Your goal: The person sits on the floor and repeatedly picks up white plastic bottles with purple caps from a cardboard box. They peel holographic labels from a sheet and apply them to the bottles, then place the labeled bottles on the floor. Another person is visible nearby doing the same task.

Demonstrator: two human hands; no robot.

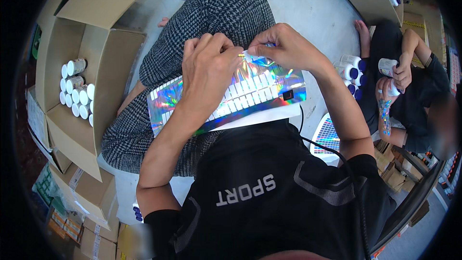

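A shiny holographic sticker sheet (249, 76) lies slanted across my lap, with rows of small white rectangles on it and a black square near its right end. White paper (260, 117) shows beneath its near edge. My left hand (209, 68) is curled over the sheet's far edge, its thumb and fingertips closed there. Close beside it, my right hand (288, 47) pinches the same edge between thumb and forefinger. The sheet is creased and lifted between both hands. Whether a single sticker is between the fingertips is hidden.
An opened cardboard box (77, 115) on the left holds several white bottles (77, 66). At right, a person's hands (400, 74) hold white bottles beside a group of dark-capped bottles (350, 70). Another sticker sheet (326, 135) lies near my right elbow. A black cable (332, 151) crosses my right side.
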